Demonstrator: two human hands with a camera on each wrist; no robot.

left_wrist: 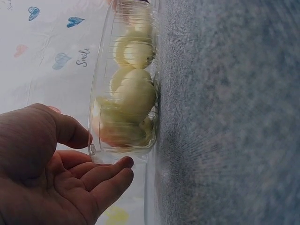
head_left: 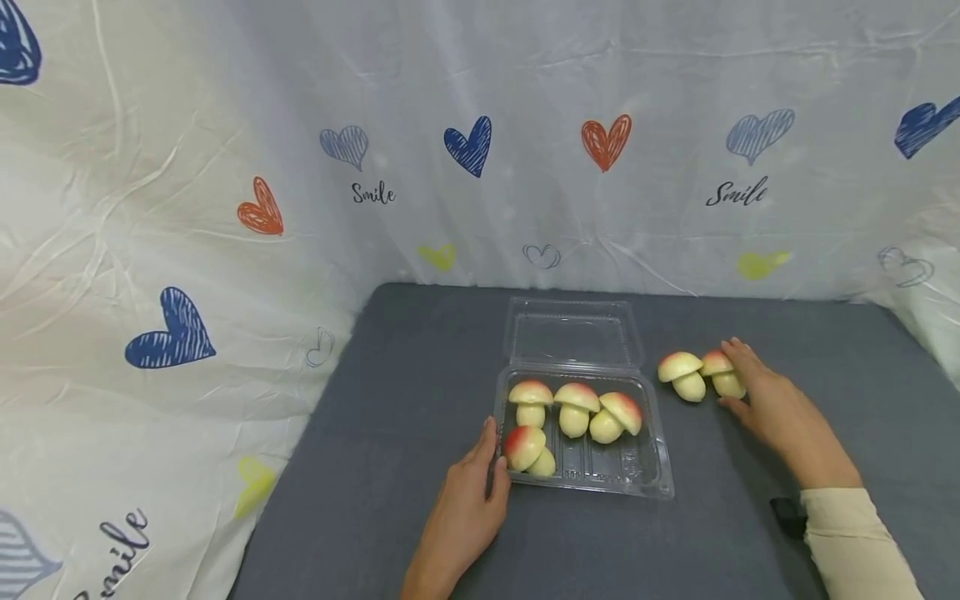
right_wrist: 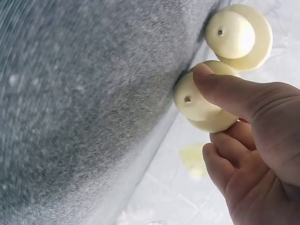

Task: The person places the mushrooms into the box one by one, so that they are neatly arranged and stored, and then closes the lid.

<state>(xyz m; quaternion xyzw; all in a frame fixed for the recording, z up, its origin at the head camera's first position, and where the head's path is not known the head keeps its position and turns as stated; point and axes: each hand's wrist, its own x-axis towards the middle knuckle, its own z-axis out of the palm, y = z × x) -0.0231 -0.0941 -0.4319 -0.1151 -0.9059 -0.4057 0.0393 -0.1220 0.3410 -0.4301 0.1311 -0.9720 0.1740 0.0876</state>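
Note:
A clear plastic container (head_left: 622, 475) lies with its lid (head_left: 573, 333) folded back behind it. Inside are several toy mushrooms with cream stems and red-tinged caps: three in a back row, such as the middle mushroom (head_left: 576, 408), and one tilted mushroom (head_left: 525, 448) at the front left. My left hand (head_left: 468, 508) holds the container's front left corner, thumb at the rim (left_wrist: 91, 117) and fingers around the side. To the right of the container, my right hand (head_left: 787, 417) grips a mushroom (right_wrist: 197, 101) between thumb and fingers. Another mushroom (head_left: 682, 377) sits just left of it.
A grey cloth (head_left: 390, 400) covers the table. Behind and to the left hangs a pale curtain (head_left: 525, 75) printed with hearts and "Smile". A black strap-like object (head_left: 787, 517) shows beside the right sleeve (head_left: 855, 542).

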